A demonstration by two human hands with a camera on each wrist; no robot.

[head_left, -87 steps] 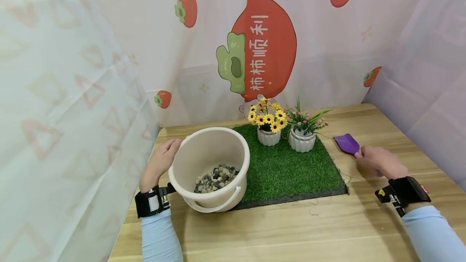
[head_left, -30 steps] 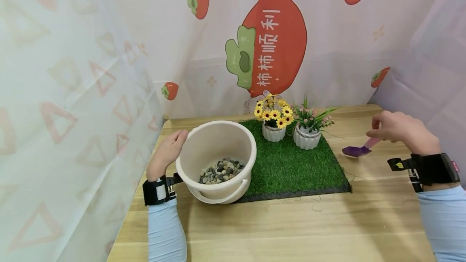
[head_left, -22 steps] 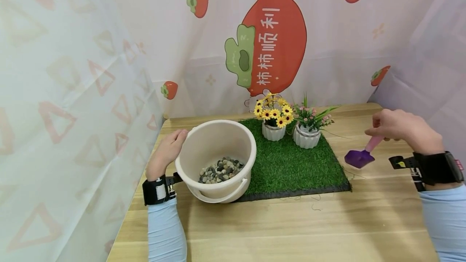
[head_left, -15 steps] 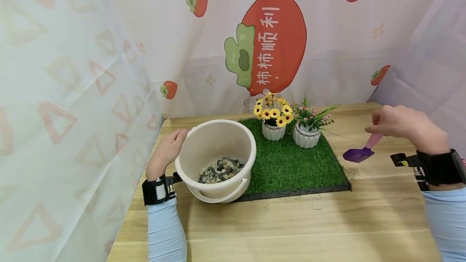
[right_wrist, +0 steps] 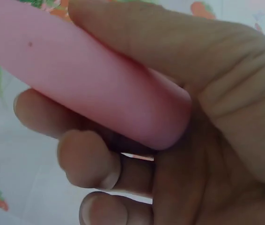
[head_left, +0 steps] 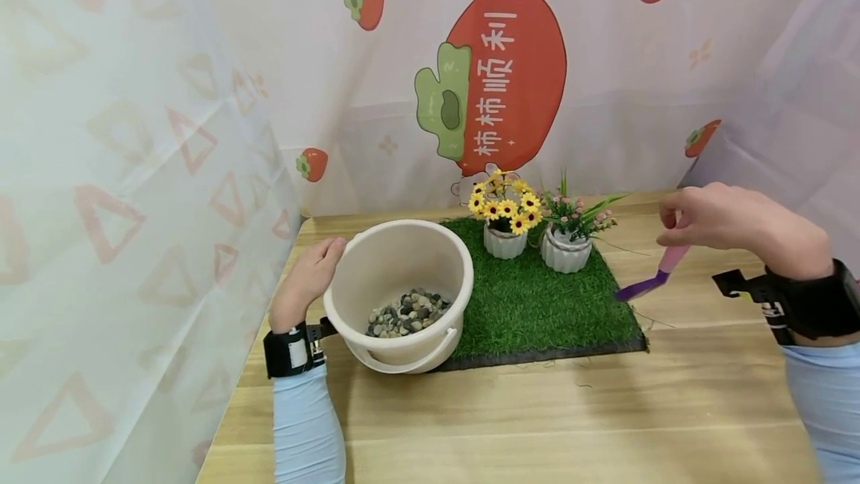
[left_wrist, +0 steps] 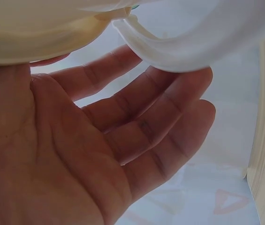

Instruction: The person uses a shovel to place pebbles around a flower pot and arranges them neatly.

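At the left of the head view, my left hand [head_left: 305,281] holds the rim of a cream plastic bucket [head_left: 336,342] with pebbles [head_left: 406,314] inside. In the left wrist view its bent fingers [left_wrist: 141,131] lie under the bucket's rim; the thumb is mostly hidden. My right hand [head_left: 746,226] grips the pink handle of a small trowel [head_left: 641,288] with a purple blade. The blade points down-left, seen nearly edge-on over the right edge of the grass mat. In the right wrist view the thumb and fingers wrap the handle [right_wrist: 99,79].
Two white pots, one with yellow flowers [head_left: 505,242] and one with pink flowers [head_left: 566,251], stand at the back of the artificial grass mat [head_left: 537,312]. The wooden table [head_left: 537,424] is enclosed by printed cloth [head_left: 376,118] at the back and sides.
My right hand has lifted the trowel from the table's right side, then moved it slightly left towards the mat, turning its blade edge-on. The left hand stays at the bucket.
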